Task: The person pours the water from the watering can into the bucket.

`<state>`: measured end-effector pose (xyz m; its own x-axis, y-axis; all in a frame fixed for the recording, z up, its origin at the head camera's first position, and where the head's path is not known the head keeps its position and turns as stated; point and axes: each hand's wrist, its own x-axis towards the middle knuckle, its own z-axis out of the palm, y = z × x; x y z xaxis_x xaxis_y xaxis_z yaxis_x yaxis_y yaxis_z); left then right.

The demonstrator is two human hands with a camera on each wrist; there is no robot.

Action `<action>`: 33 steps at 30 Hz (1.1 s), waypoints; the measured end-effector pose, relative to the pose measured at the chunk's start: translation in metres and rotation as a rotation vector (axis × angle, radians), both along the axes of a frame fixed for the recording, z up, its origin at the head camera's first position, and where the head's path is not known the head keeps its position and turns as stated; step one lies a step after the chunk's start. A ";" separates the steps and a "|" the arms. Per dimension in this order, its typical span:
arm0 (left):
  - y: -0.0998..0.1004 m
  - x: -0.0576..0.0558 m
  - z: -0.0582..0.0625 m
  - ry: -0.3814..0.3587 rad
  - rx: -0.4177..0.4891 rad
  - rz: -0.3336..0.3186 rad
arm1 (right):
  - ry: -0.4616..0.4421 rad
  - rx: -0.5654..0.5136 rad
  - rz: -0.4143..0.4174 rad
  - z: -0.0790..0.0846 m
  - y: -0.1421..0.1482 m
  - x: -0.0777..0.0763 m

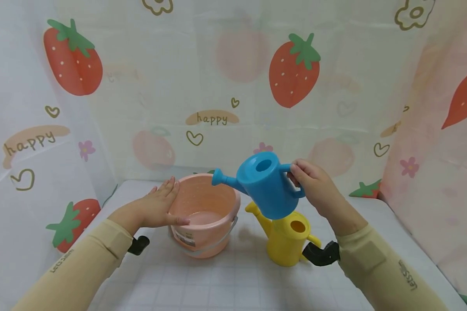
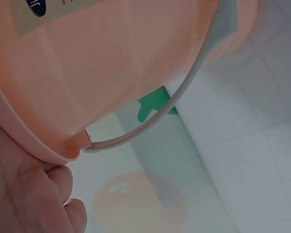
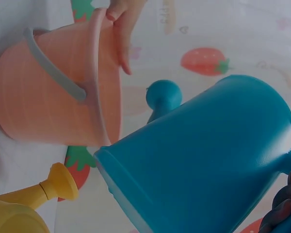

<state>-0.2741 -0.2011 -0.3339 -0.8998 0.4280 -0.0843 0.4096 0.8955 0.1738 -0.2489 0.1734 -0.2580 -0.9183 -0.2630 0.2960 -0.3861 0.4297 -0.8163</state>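
Note:
A pink bucket (image 1: 212, 236) stands upright on the table, its grey handle (image 2: 179, 90) hanging down outside the wall. On the bucket's left rim rests my left hand (image 1: 155, 209), fingers straight and thumb along the front edge. My right hand (image 1: 315, 185) grips the handle of a blue watering can (image 1: 270, 196) in the air. The can leans a little left, and its spout (image 3: 162, 97) reaches over the bucket's right rim in the head view. No water shows at the spout. Part of my right hand lies outside the right wrist view.
A yellow watering can (image 1: 280, 246) stands upright right of the bucket, below the blue one, its spout pointing left. The white tabletop (image 1: 249, 285) has a faint grid. Strawberry-printed cloth (image 1: 334, 65) hangs at the back and both sides.

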 end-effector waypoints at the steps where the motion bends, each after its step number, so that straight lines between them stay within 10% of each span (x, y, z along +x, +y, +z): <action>1: 0.000 0.000 0.000 -0.002 0.000 0.000 | -0.002 0.012 -0.004 0.001 -0.001 0.000; 33: 0.000 0.000 -0.001 -0.005 0.007 0.004 | 0.006 0.186 -0.048 0.019 -0.012 -0.009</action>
